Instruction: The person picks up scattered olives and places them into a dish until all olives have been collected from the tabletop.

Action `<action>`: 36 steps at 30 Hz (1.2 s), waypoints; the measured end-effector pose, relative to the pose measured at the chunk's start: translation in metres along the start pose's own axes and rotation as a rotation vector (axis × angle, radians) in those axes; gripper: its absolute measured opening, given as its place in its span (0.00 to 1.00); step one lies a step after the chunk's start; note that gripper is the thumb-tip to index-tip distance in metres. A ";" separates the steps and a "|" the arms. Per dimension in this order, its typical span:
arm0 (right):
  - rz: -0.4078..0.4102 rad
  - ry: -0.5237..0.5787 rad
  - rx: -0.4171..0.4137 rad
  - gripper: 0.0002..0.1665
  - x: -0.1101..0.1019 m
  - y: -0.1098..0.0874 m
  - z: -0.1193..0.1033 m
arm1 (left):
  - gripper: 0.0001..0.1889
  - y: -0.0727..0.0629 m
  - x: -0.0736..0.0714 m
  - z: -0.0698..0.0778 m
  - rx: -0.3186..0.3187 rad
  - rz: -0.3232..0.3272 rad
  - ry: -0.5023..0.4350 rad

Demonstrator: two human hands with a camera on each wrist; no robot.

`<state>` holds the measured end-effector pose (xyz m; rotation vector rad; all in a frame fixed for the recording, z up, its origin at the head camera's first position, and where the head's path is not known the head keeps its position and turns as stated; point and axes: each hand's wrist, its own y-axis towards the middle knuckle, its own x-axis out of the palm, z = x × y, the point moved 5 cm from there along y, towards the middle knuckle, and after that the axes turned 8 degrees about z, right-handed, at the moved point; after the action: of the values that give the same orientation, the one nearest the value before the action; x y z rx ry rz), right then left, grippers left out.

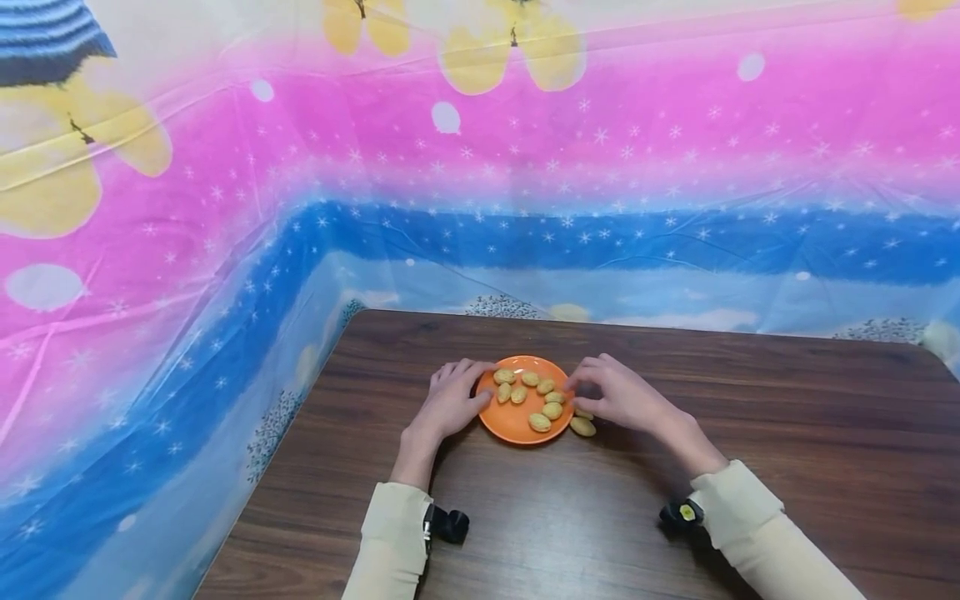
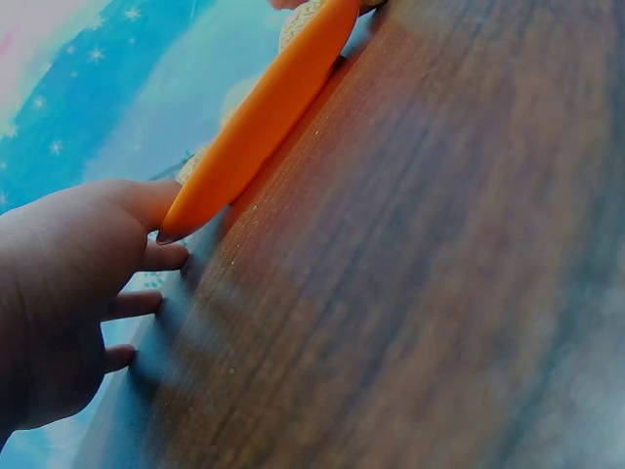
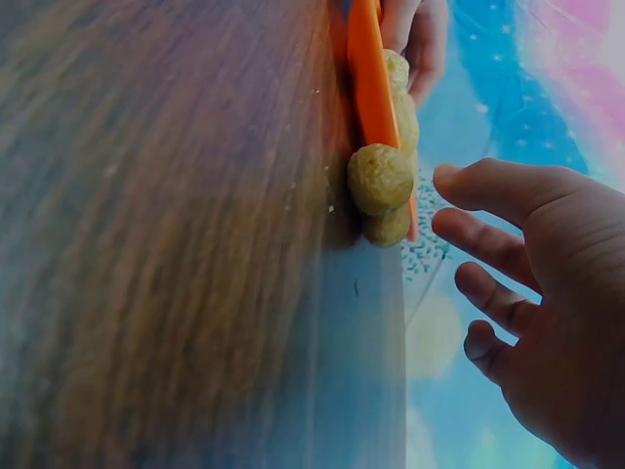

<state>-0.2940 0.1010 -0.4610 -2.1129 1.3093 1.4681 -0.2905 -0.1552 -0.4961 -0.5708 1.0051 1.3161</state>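
An orange plate (image 1: 517,433) on the table bears several small yellowish-brown ovals (image 1: 540,422) with rough skins, like walnuts. My left hand (image 1: 450,402) holds the plate's left rim, thumb and index finger at its edge; in the left wrist view its other fingers (image 2: 134,305) reach down beyond it. At the plate's right side hovers my right hand (image 1: 618,393), fingers loosely bent and apart, nothing between them in the right wrist view. Two more ovals lie on the table beside the right rim; the nearer one (image 1: 582,427) shows fully, the other partly under the right hand.
The dark wood table (image 1: 540,517) ends at a back edge close behind the plate. A patterned pink and blue cloth (image 1: 637,167) hangs behind and left of it. A black camera strap (image 1: 447,525) sits at each cuffed wrist.
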 end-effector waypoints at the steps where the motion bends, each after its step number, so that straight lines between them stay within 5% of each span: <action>1: -0.003 0.001 0.008 0.12 0.000 -0.001 0.001 | 0.23 0.000 0.000 0.000 0.000 0.000 0.000; 36: -0.058 0.043 0.071 0.08 0.002 -0.021 0.018 | 0.23 -0.001 -0.002 0.003 -0.006 -0.008 -0.011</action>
<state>-0.2887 0.1231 -0.4768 -2.1296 1.2837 1.3412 -0.2883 -0.1546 -0.4930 -0.5711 0.9896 1.3146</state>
